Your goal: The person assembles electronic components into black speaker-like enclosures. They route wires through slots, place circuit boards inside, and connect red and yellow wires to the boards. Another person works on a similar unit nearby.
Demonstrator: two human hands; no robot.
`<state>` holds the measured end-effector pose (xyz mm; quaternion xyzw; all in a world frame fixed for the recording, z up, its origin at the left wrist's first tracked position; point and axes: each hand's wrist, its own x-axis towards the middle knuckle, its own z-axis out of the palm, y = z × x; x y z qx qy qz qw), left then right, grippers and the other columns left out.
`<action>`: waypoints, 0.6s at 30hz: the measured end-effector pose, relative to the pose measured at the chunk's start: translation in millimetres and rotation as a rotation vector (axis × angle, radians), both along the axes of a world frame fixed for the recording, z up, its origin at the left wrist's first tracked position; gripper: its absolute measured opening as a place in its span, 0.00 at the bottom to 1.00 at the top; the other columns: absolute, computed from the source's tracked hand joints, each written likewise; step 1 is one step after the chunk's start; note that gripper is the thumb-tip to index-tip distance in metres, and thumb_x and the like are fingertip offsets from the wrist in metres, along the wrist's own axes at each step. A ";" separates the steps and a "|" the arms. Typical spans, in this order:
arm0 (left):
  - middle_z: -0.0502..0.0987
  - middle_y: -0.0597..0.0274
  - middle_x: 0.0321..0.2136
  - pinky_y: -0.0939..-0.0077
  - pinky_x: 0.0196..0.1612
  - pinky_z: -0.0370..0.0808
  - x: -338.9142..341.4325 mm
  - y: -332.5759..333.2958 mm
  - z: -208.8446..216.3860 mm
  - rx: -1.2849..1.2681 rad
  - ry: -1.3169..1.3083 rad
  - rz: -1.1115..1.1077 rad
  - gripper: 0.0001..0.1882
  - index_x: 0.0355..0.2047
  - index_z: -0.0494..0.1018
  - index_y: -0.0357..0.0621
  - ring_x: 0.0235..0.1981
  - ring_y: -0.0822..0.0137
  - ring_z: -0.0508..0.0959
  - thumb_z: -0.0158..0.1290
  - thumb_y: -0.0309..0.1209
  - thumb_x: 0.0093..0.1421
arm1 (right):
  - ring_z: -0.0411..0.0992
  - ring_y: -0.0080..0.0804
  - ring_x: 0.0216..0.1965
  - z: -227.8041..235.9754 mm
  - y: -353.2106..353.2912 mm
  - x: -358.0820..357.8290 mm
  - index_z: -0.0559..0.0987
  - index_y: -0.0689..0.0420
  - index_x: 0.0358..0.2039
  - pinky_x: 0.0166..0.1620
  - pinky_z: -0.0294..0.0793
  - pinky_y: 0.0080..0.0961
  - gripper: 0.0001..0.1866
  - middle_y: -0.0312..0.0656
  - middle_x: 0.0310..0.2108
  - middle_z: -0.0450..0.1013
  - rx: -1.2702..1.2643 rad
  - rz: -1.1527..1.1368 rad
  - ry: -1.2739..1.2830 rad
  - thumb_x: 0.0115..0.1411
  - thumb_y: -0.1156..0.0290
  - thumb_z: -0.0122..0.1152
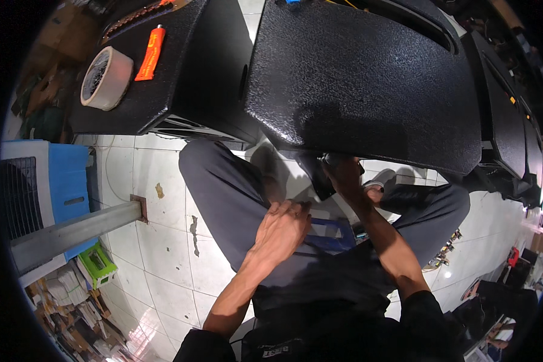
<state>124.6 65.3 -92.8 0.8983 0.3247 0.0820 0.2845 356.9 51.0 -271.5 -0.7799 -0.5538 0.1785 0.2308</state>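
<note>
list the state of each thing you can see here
orange tube: lying on the left black box
tape roll: resting beside the tube
dark tool: held, partly hidden
right hand: gripping the tool
left hand: fingers bent, grip hidden
blue tray: partly covered
air cooler: on or off, can't tell

Black sleeves (425, 320), dark grey trousers (214, 187), seemingly grey footwear (385, 178).
</note>
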 end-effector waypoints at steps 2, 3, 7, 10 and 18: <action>0.77 0.52 0.31 0.62 0.47 0.71 -1.2 0.1 -3.1 0.041 0.014 0.001 0.11 0.40 0.74 0.36 0.41 0.55 0.77 0.55 0.27 0.56 | 0.73 0.54 0.49 24.0 17.5 -10.8 0.77 0.59 0.50 0.55 0.68 0.47 0.26 0.53 0.48 0.74 0.016 -0.014 -0.096 0.55 0.57 0.67; 0.77 0.52 0.31 0.62 0.47 0.71 -1.1 -0.6 -4.3 0.058 0.008 -0.008 0.11 0.39 0.74 0.36 0.41 0.55 0.77 0.55 0.27 0.56 | 0.73 0.53 0.49 17.2 19.8 -8.9 0.78 0.59 0.50 0.56 0.68 0.48 0.25 0.52 0.48 0.75 0.108 0.012 -0.167 0.56 0.58 0.66; 0.78 0.53 0.31 0.61 0.47 0.72 -2.0 -0.7 -7.7 0.055 0.054 -0.044 0.12 0.40 0.75 0.35 0.41 0.55 0.77 0.55 0.27 0.56 | 0.73 0.50 0.49 -4.0 31.1 -9.5 0.78 0.57 0.50 0.54 0.68 0.48 0.21 0.47 0.45 0.77 0.252 0.078 -0.289 0.59 0.60 0.61; 0.78 0.53 0.31 0.61 0.47 0.73 -3.2 -1.5 -8.7 0.063 0.106 -0.072 0.14 0.42 0.75 0.34 0.42 0.55 0.77 0.55 0.27 0.55 | 0.74 0.49 0.47 -26.6 44.6 -8.7 0.78 0.56 0.49 0.52 0.70 0.45 0.20 0.45 0.42 0.77 0.370 0.040 -0.275 0.61 0.59 0.58; 0.78 0.53 0.31 0.60 0.47 0.73 -0.8 -2.3 -6.3 0.085 0.065 -0.028 0.16 0.44 0.75 0.32 0.41 0.55 0.78 0.54 0.26 0.56 | 0.73 0.49 0.46 -31.3 78.9 -2.5 0.78 0.56 0.48 0.53 0.69 0.45 0.19 0.46 0.42 0.77 0.386 -0.014 -0.343 0.61 0.59 0.57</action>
